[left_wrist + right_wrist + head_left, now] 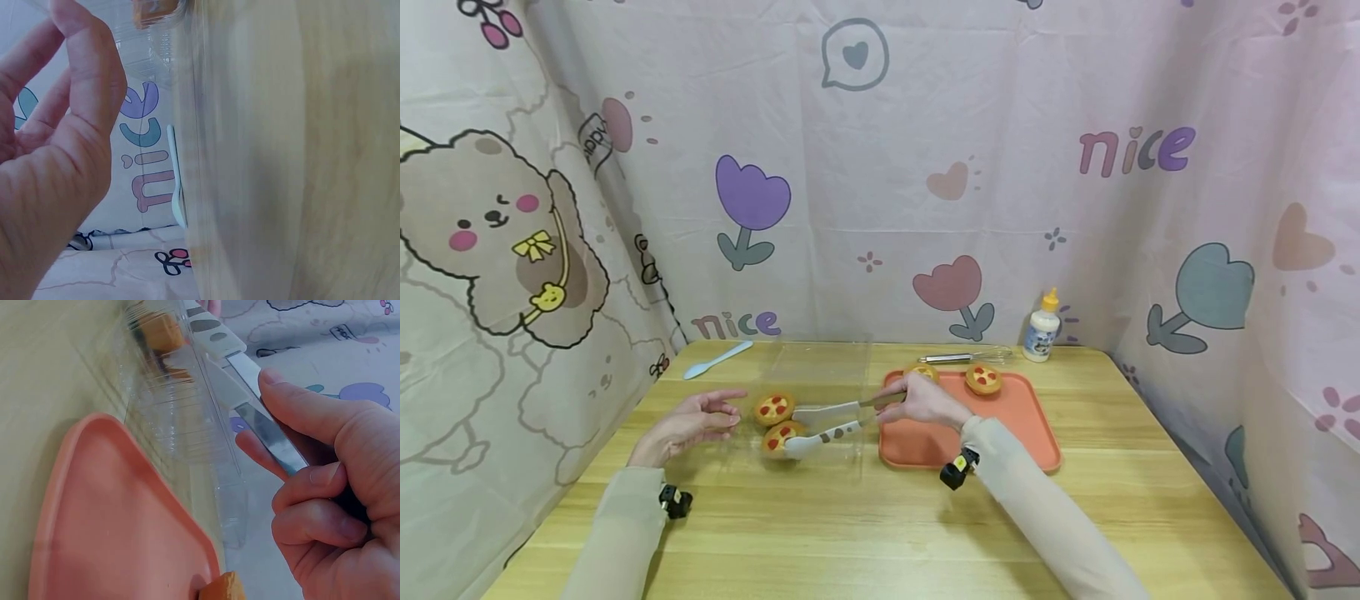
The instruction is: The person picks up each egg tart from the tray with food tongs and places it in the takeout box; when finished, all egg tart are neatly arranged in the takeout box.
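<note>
My right hand [928,402] grips a pair of tongs [272,437], metal at the handle with pale, spotted tips. The tips reach over a clear plastic box [842,458], around the nearer of two small toy pizzas [782,435]; whether they touch it, I cannot tell. The other pizza [774,408] lies just behind it in the box. At the left side of the box, my left hand [688,425] hovers with its fingers loosely bent and nothing in them; contact with the clear wall cannot be made out.
An orange tray [1037,417] stands right of the box, with two more pizzas [983,379] near its back edge. Behind it lie a whisk [962,358] and a white bottle [1041,333] with a yellow cap. A light blue spoon [718,360] lies at the back left.
</note>
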Demonstrator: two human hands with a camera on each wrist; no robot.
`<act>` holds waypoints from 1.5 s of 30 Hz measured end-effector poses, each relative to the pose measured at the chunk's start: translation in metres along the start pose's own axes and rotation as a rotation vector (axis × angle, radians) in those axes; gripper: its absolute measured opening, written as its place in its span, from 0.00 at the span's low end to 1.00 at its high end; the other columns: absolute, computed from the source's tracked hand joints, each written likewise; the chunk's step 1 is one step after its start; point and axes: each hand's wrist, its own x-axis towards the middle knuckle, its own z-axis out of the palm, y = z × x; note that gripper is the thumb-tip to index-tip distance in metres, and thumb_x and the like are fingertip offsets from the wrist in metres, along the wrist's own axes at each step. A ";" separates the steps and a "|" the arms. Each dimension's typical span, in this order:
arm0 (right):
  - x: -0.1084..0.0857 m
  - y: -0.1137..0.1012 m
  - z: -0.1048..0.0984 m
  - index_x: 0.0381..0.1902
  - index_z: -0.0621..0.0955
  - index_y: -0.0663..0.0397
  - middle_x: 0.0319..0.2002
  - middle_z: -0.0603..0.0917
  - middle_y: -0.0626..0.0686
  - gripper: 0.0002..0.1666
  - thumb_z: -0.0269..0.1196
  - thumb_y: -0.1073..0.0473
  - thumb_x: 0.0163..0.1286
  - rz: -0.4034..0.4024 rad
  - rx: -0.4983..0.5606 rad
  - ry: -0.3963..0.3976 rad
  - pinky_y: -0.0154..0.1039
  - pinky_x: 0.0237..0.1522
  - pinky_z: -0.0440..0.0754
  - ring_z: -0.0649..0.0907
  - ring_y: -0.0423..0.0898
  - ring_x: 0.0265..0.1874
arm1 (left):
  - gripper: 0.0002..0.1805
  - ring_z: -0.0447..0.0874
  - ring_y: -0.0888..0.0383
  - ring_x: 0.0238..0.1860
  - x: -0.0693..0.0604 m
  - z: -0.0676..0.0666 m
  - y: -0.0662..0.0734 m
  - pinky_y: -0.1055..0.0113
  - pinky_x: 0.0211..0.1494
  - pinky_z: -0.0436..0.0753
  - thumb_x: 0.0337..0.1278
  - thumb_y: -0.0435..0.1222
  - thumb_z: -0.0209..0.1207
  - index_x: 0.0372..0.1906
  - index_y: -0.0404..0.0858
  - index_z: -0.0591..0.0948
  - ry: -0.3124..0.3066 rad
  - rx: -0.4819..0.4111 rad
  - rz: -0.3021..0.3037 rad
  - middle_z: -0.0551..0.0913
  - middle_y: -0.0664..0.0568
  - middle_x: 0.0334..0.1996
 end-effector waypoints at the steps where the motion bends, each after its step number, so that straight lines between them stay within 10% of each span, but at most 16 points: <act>1: 0.000 0.000 0.000 0.53 0.85 0.53 0.44 0.89 0.49 0.23 0.71 0.52 0.61 0.003 -0.001 0.000 0.41 0.50 0.84 0.86 0.38 0.43 | 0.38 0.84 0.56 0.43 0.000 0.000 0.000 0.63 0.45 0.87 0.64 0.26 0.58 0.74 0.26 0.53 0.000 -0.002 0.000 0.79 0.48 0.45; 14: 0.001 0.008 0.010 0.47 0.88 0.47 0.49 0.86 0.45 0.15 0.71 0.53 0.62 0.024 0.086 0.053 0.33 0.47 0.80 0.80 0.52 0.55 | 0.39 0.84 0.57 0.42 0.001 -0.001 0.000 0.65 0.44 0.87 0.63 0.26 0.58 0.74 0.26 0.52 -0.009 0.000 0.003 0.80 0.47 0.45; 45: 0.010 0.000 0.018 0.50 0.87 0.45 0.44 0.88 0.46 0.17 0.71 0.54 0.62 -0.026 -0.023 0.050 0.32 0.40 0.81 0.83 0.36 0.38 | 0.36 0.85 0.57 0.42 0.000 -0.002 -0.002 0.64 0.44 0.87 0.67 0.26 0.54 0.74 0.25 0.52 -0.031 -0.032 0.015 0.81 0.49 0.43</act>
